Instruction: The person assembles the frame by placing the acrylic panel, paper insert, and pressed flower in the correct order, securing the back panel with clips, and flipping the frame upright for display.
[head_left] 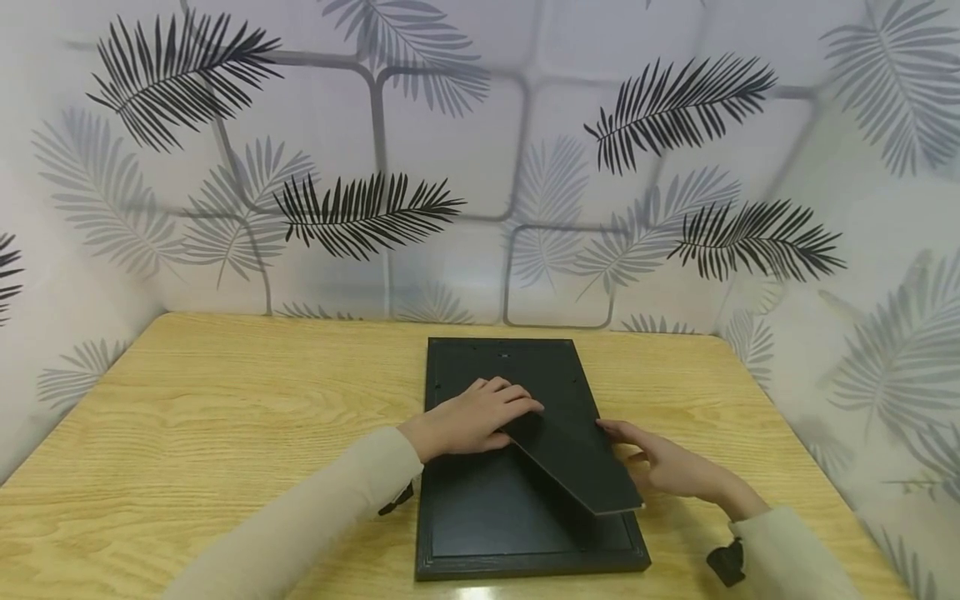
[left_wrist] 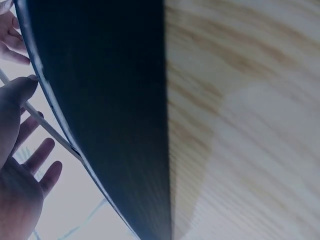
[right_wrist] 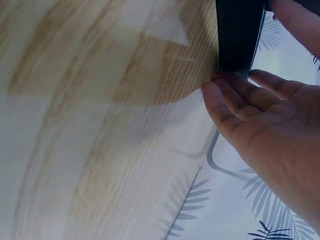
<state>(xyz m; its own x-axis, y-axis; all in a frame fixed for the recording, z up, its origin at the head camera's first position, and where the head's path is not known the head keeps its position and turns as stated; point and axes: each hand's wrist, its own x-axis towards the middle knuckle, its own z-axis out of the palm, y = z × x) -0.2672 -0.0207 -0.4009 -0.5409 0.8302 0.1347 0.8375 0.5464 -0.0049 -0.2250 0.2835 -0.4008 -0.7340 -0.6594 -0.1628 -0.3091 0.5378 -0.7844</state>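
A black picture frame [head_left: 480, 508] lies back side up on the wooden table, its stand leg [head_left: 577, 467] slanting across the back with the lower end raised. My left hand [head_left: 476, 421] lies over the leg's upper end, covering where it joins. In the left wrist view, the fingers of the left hand [left_wrist: 22, 155] look loosely spread past the leg's thin edge. On the other side, my right hand [head_left: 667, 462] touches the frame's long right edge with its fingertips. The right wrist view shows the fingers [right_wrist: 232, 102] against the frame's dark side [right_wrist: 241, 37].
The light wooden table [head_left: 247, 400] reaches back to a wall [head_left: 450, 142] covered in leaf-patterned sheeting. More of that wall stands along both sides. Dark straps [head_left: 726, 562] hang below the pale sleeves.
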